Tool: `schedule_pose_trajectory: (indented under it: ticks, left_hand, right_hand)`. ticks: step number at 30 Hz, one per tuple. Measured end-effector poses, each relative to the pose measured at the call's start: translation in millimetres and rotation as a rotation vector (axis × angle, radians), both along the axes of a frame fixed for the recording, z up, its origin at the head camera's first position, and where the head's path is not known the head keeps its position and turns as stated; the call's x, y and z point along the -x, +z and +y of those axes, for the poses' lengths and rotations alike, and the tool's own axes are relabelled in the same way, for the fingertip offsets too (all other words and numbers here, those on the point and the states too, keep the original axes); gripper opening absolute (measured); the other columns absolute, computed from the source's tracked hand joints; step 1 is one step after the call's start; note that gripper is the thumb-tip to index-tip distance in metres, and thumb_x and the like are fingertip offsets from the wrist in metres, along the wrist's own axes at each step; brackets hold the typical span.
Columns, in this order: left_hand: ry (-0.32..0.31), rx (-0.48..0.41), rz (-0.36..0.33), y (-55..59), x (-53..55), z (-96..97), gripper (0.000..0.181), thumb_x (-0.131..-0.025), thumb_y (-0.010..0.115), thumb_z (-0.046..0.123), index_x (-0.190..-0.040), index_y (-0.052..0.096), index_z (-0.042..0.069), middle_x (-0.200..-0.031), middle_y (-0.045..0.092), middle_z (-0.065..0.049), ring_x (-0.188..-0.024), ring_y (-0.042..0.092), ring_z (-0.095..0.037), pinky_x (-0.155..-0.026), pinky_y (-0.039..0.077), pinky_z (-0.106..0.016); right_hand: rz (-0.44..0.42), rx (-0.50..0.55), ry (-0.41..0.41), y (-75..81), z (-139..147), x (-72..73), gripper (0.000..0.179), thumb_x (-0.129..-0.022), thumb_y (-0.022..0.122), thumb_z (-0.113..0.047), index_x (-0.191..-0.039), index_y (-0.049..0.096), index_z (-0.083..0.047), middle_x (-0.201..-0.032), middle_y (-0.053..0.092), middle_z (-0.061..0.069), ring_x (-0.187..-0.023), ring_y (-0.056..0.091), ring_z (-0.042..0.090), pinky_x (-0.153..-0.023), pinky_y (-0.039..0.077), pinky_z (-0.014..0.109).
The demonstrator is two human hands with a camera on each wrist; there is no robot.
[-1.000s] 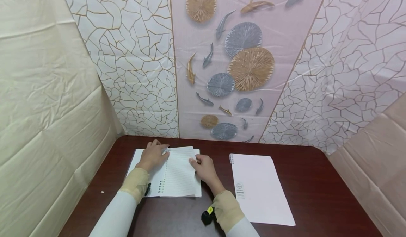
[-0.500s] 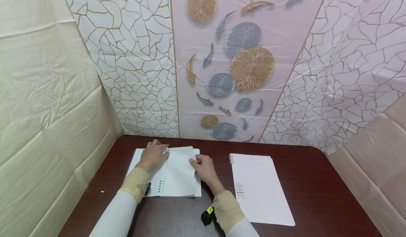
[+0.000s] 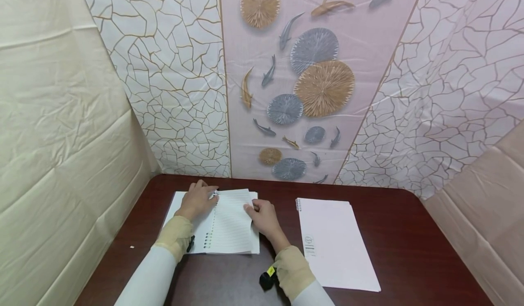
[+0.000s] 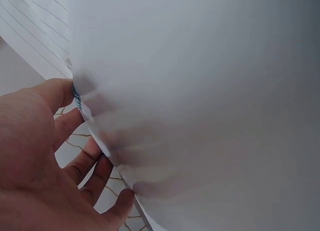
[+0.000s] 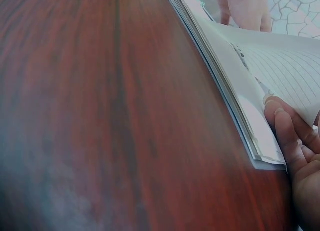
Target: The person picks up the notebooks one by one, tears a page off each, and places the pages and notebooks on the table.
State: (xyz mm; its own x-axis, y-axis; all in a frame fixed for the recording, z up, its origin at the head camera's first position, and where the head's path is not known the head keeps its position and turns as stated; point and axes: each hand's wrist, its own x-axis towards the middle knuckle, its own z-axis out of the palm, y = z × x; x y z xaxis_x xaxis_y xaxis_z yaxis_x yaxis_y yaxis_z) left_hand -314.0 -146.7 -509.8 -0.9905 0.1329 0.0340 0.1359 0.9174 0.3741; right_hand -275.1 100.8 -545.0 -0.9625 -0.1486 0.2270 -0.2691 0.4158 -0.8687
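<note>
An open spiral notebook (image 3: 233, 228) with ruled pages lies at the left of the table. My left hand (image 3: 197, 201) holds it at the top of the spiral. In the left wrist view, the thumb sits by the blue-green coil (image 4: 76, 97) and the other fingertips line the paper's edge. My right hand (image 3: 264, 217) pinches a ruled page (image 5: 287, 71) at its right edge, thumb on top. That page lifts in a curve off the stack in the right wrist view. Right of it lies a second spiral notebook (image 3: 340, 247), white side up.
The dark red wooden table (image 3: 409, 233) ends at a patterned cloth wall (image 3: 188, 92). Beige cloth (image 3: 73, 160) hangs at the left. A white scrap (image 3: 132, 247) lies near the left table edge. A black device (image 3: 267, 279) with a yellow tag hangs at the right wrist.
</note>
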Motion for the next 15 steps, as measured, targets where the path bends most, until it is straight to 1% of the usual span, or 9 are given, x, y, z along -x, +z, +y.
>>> schedule_pose_trajectory:
  ticks: [9, 15]
  left_hand:
    - [-0.007, 0.000, -0.007, 0.6, 0.2, -0.3, 0.049, -0.106, 0.061, 0.035, -0.151, 0.062, 0.015, -0.139, 0.052, -0.019, -0.123, 0.047, -0.036, -0.096, 0.050, -0.053]
    - [-0.007, 0.004, -0.005, 0.8, 0.1, -0.3, 0.049, -0.106, 0.061, 0.035, -0.151, 0.062, 0.016, -0.139, 0.053, -0.018, -0.122, 0.047, -0.035, -0.095, 0.051, -0.052]
  right_hand:
    - [-0.013, 0.009, 0.016, 1.1, 1.3, -0.9, 0.053, -0.105, 0.068, -0.020, -0.067, 0.032, -0.014, -0.059, 0.018, -0.007, -0.056, 0.017, 0.010, -0.054, 0.024, 0.025]
    - [0.004, 0.010, 0.021, 1.2, 1.3, -1.0, 0.053, -0.106, 0.068, -0.020, -0.067, 0.032, -0.015, -0.059, 0.019, -0.008, -0.056, 0.017, 0.010, -0.054, 0.024, 0.026]
